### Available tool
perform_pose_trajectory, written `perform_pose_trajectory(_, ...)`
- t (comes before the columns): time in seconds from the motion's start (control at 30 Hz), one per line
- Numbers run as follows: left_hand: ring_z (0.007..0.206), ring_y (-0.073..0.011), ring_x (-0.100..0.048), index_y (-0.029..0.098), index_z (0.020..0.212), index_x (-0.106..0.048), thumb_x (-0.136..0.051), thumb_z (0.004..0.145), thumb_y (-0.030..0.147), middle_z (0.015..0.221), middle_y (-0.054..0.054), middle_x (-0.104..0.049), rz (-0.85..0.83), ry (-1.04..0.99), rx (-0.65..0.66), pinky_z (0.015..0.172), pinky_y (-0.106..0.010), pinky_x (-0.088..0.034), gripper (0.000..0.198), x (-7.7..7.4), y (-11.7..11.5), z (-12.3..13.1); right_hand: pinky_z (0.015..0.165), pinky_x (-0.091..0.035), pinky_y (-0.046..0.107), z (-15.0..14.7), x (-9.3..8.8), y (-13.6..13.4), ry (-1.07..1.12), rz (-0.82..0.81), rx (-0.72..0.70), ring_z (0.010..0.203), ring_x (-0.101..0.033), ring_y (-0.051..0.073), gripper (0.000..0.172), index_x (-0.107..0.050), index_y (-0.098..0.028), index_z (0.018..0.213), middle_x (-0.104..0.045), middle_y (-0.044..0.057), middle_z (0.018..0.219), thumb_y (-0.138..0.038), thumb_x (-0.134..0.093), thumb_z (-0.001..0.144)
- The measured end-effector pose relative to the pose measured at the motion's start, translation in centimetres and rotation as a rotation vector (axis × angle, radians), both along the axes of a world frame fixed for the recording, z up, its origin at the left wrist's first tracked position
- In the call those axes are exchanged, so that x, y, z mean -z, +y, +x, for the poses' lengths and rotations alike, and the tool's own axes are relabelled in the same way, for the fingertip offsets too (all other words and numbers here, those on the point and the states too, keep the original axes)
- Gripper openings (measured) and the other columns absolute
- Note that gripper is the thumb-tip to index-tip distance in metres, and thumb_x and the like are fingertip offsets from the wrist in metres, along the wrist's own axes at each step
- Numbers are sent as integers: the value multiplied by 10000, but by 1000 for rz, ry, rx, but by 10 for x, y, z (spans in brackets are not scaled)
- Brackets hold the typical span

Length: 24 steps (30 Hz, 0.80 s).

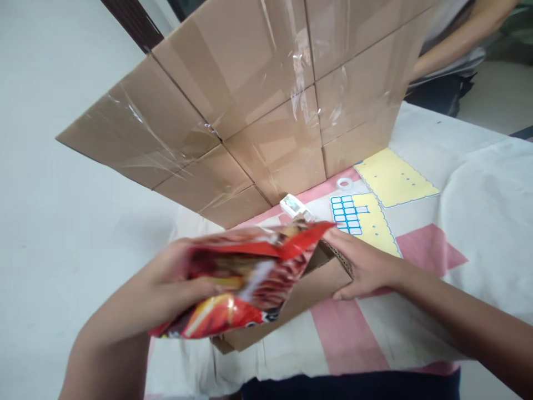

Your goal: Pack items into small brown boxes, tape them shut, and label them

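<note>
Hands come in from both lower sides, elbows apart and forearms angled inward and forward over the desk (487,205). The left hand (179,278) pinches the left end of a red snack packet (233,316), thumb across the front, its other fingers mostly hidden; that hand and the packet are blurred. The right hand (366,266) holds the right end of a small cardboard box (310,294), fingers over the upper edge and thumb lower down. The packet is tilted in front of the box, covering much of its left part; whether the two touch I cannot tell.

Ahead, a tall taped cardboard panel (258,111) bounds the reach, its lower edge running obliquely across the desk. Between panel and box lies a white device (293,205), with a white ring (339,184) farther right. Yellow sheets (397,178) lie just beyond the right hand, and from there white cloth spreads rightward, giving the wider room. The desk's near edge runs close below the box. Past the panel, another person's arm (462,41) shows.
</note>
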<state>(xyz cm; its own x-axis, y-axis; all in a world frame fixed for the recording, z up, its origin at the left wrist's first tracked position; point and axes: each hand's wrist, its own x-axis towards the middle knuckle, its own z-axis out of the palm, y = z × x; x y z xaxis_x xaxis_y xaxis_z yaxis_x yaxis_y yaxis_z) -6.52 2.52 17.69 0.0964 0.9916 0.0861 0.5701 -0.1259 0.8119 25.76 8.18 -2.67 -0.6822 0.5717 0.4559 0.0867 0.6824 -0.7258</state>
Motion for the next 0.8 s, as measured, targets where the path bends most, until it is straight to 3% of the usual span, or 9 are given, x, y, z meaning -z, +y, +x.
perform_pose_trajectory(0.07,667,-215,-701,207,1073,-761,-762,779,394,868,-37,-771,-270,238,217,572,-297,-577,348,1,-2,7,1225,-307,567,0,-1,-1,-18,-6,5,1524,-274,430,1297,-80,-273,1668,-223,136,1694,-671,-829,688)
perform_pose_trajectory(0.13,673,-193,-679,234,1109,-710,-584,924,444,875,-27,-761,-416,450,267,578,-269,-540,307,2,-4,13,1225,-305,565,0,0,-3,-35,-16,14,1531,-254,434,1308,-76,-271,1668,-209,141,1696,-668,-836,681)
perform_pose_trajectory(0.23,725,-188,-662,249,1106,-636,-471,985,473,880,-12,-737,-465,616,191,633,-278,-513,303,6,-1,19,1225,-300,565,-1,1,-5,-72,-46,17,1529,-251,439,1328,-73,-275,1668,-200,143,1696,-648,-856,662)
perform_pose_trajectory(0.4,893,-199,-668,278,1078,-634,-530,961,429,1015,0,-722,-566,701,435,752,-302,-494,218,31,15,38,1219,-305,574,-3,0,-6,-97,-62,-5,1527,-250,441,1333,-76,-292,1665,-202,133,1695,-620,-872,647)
perform_pose_trajectory(0.5,931,-223,-685,262,1128,-641,-517,969,432,1077,-34,-730,-511,709,465,795,-337,-506,263,54,19,56,1214,-322,569,-2,0,-7,-106,-45,2,1527,-253,435,1325,-62,-292,1666,-208,134,1694,-606,-869,663)
perform_pose_trajectory(0.57,948,-237,-702,265,1214,-630,-499,981,435,1125,-51,-738,-473,707,474,816,-356,-527,317,62,17,62,1209,-335,570,-1,1,-7,-116,-22,4,1523,-265,434,1322,-54,-289,1667,-210,139,1691,-596,-867,670)
perform_pose_trajectory(0.7,1063,-255,-713,313,1336,-604,-532,977,457,1239,-37,-736,-340,760,423,894,-377,-560,393,52,-4,44,1204,-344,570,-1,5,-7,-87,40,11,1525,-258,430,1306,-51,-270,1668,-190,161,1688,-583,-858,689)
perform_pose_trajectory(0.8,1131,-211,-698,356,1392,-556,-503,1005,432,1326,5,-706,-62,745,259,920,-340,-567,398,44,-36,9,1201,-355,553,-3,3,-9,6,109,3,1540,-246,389,1202,-80,-309,1664,-164,142,1694,-521,-833,751)
